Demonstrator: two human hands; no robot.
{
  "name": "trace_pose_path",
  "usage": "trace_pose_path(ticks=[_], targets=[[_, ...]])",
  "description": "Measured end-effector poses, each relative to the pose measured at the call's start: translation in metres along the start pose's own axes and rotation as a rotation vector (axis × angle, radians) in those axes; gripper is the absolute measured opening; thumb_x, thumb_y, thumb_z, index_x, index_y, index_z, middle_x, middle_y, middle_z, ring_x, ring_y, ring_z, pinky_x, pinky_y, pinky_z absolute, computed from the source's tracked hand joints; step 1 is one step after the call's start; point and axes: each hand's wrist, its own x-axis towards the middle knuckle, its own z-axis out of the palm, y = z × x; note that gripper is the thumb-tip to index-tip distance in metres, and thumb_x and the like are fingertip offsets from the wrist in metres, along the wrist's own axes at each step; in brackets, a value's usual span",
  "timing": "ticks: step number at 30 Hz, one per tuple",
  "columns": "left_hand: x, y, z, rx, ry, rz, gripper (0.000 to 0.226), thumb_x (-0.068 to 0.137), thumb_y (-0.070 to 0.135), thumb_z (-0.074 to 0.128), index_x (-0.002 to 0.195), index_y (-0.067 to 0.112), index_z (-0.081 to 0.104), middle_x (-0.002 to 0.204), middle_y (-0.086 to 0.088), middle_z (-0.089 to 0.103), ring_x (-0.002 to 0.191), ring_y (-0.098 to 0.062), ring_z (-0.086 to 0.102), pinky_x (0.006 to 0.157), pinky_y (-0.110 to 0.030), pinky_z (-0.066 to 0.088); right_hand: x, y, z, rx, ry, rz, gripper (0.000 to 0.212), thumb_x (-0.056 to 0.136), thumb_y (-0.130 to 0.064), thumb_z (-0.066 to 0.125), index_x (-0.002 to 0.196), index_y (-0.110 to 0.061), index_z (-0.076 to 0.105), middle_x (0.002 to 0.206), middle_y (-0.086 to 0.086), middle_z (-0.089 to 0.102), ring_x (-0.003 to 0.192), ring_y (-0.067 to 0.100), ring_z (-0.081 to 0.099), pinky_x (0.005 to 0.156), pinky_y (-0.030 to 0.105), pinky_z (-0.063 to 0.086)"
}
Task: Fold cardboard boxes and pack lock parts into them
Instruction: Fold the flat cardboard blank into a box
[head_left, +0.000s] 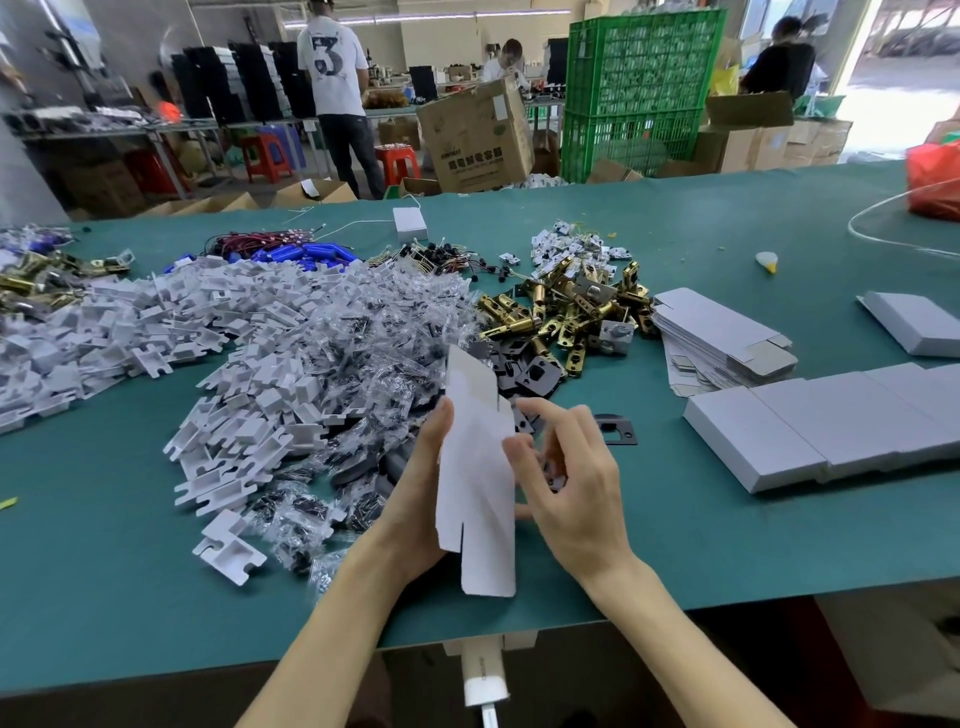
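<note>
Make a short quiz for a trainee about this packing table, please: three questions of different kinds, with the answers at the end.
1. True or false: the box blank that the left hand grips is already folded into a closed box.
2. Where does the stack of flat blanks lie, seen from the brass latches? A) to their left B) to their right C) on top of them
3. Fill in: the row of finished boxes lies on the person's ____ side.

Key: 1 false; 2 B; 3 right.
</note>
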Motion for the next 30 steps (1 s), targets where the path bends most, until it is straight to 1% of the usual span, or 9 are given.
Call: trace_pose_path(ticks=[3,6,11,16,20,22,26,28,30], targets=[[0.000,-0.002,0.001,0.059,-0.059,-0.063,0.082,0.073,0.084,0.068,0.128,0.024,0.074,0.125,-0.012,0.074,0.109,-0.026,0.073,0.086,-0.037,0.060,-0.001,0.000,0.002,-0.024,-0.043,-0.029,0.054,0.101,-0.052,0.052,0.135,-0.010,0.059,0.115,-0.005,0.043,0.099,0.006,0.056,0.075,0.021,0.056],[0.000,-0.002,0.002,0.038,-0.074,-0.083,0.080,0.073,0.083,0.071,0.130,0.026,0.072,0.121,-0.012,0.074,0.101,-0.026,0.074,0.083,-0.040,0.061,-0.001,0.001,0.003,-0.033,-0.061,-0.036,0.055,0.104,-0.055,0.045,0.135,-0.012,0.060,0.122,-0.007,0.045,0.115,0.017,0.051,0.084,0.037,0.057],[-0.001,-0.003,0.007,0.014,-0.092,-0.112,0.079,0.078,0.084,0.064,0.130,0.025,0.071,0.120,-0.011,0.075,0.098,-0.027,0.075,0.080,-0.045,0.062,0.001,0.002,0.001,-0.031,-0.028,-0.012,0.056,0.106,-0.055,0.038,0.127,-0.012,0.067,0.119,-0.014,0.050,0.119,0.010,0.050,0.100,0.018,0.042],[0.003,-0.005,0.003,0.085,-0.103,-0.102,0.082,0.069,0.087,0.069,0.126,0.028,0.074,0.116,-0.011,0.076,0.094,-0.028,0.076,0.078,-0.041,0.062,0.003,0.003,0.000,0.002,-0.045,0.041,0.030,0.103,-0.039,0.049,0.114,-0.018,0.067,0.111,-0.013,0.055,0.110,0.011,0.054,0.092,0.019,0.044],[0.002,-0.010,0.000,0.133,0.055,-0.139,0.133,0.038,0.094,0.079,0.148,0.021,0.056,0.147,-0.019,0.058,0.124,-0.035,0.061,0.111,-0.055,0.048,0.004,0.002,-0.002,0.074,-0.029,0.126,0.025,0.100,-0.041,0.050,0.103,-0.018,0.062,0.101,-0.006,0.058,0.096,0.013,0.058,0.081,0.022,0.046],[-0.001,-0.011,0.001,0.135,0.075,-0.137,0.143,0.034,0.092,0.081,0.151,0.017,0.051,0.153,-0.022,0.051,0.125,-0.036,0.057,0.114,-0.056,0.043,0.004,0.001,-0.004,0.137,-0.019,0.185,0.026,0.100,-0.045,0.050,0.099,-0.022,0.059,0.093,-0.003,0.060,0.079,0.015,0.061,0.068,0.024,0.046],[0.002,-0.010,0.006,0.144,0.092,-0.186,0.140,0.036,0.090,0.084,0.148,0.011,0.054,0.144,-0.027,0.058,0.110,-0.035,0.066,0.093,-0.048,0.055,0.003,-0.003,-0.007,0.332,-0.043,0.274,0.027,0.101,-0.048,0.051,0.090,-0.024,0.056,0.067,-0.008,0.056,0.038,0.013,0.050,0.040,0.021,0.038],[0.003,-0.010,0.007,0.137,0.079,-0.208,0.132,0.038,0.089,0.085,0.142,0.010,0.058,0.130,-0.024,0.067,0.098,-0.032,0.072,0.081,-0.042,0.059,0.004,-0.004,-0.009,0.392,-0.043,0.285,0.028,0.101,-0.047,0.052,0.080,-0.029,0.057,0.066,-0.012,0.049,0.039,0.007,0.047,0.038,0.020,0.037],[0.005,-0.009,0.008,0.129,0.054,-0.215,0.122,0.039,0.087,0.087,0.133,0.012,0.063,0.116,-0.017,0.073,0.091,-0.029,0.075,0.075,-0.039,0.060,0.005,-0.005,-0.009,0.385,-0.058,0.279,0.032,0.099,-0.049,0.054,0.069,-0.036,0.054,0.073,-0.012,0.044,0.055,0.005,0.047,0.053,0.017,0.039]])
